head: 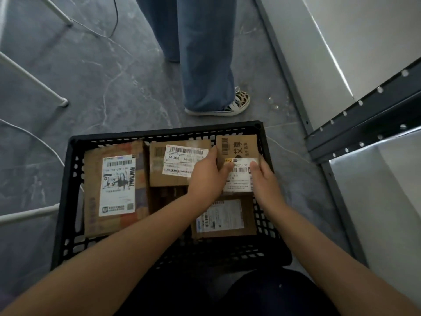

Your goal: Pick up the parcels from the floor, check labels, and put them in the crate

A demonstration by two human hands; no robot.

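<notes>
A black plastic crate (70,179) stands on the floor in front of me with several cardboard parcels in it. Both my hands hold a small cardboard parcel (237,147) with a white label, at the crate's far right corner. My left hand (205,174) grips its left side, thumb on the label. My right hand (264,176) grips its right side. A tall parcel with a large label (116,185) lies at the left. A second labelled parcel (177,163) sits in the middle, and a third (223,217) lies below my hands.
Another person in blue jeans (202,53) and a patterned shoe (239,103) stands just beyond the crate. White rack legs (34,80) and cables lie to the left. A dark metal shelf frame (364,119) and grey panels rise on the right. The floor is grey marble.
</notes>
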